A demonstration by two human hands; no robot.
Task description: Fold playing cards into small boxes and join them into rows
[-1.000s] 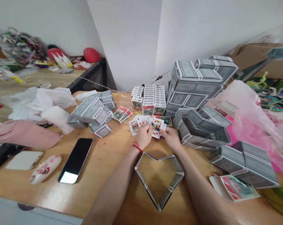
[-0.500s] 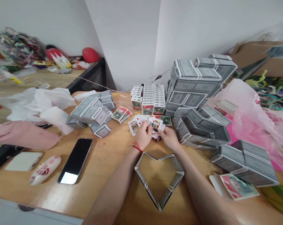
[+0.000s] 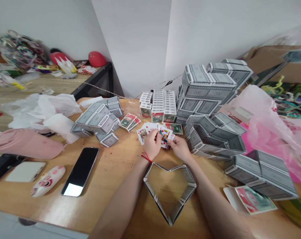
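Between my hands are face-up playing cards (image 3: 165, 132), a king of diamonds showing on top. My left hand (image 3: 152, 143), with a red string bracelet at the wrist, pinches their left side. On the right, my right hand (image 3: 178, 146) has its fingers closed at the cards' lower right edge. More loose cards (image 3: 142, 134) lie fanned on the table just beyond my left hand. Between my forearms stands a heart-shaped frame (image 3: 170, 192) made of folded grey-backed cards. A green and red card box (image 3: 174, 128) lies behind my right hand.
Rows of boxed card decks (image 3: 157, 104) stand at the back. Grey card structures (image 3: 206, 89) are stacked on the right, with another cluster (image 3: 98, 119) on the left. A phone (image 3: 80, 171), a white power bank (image 3: 26, 171) and a pink pouch (image 3: 28, 143) lie left. An opened card box (image 3: 255, 199) sits front right.
The top card between my hands has shifted slightly and its king face shows more fully. My hands stay in nearly the same place; the other things have not moved.
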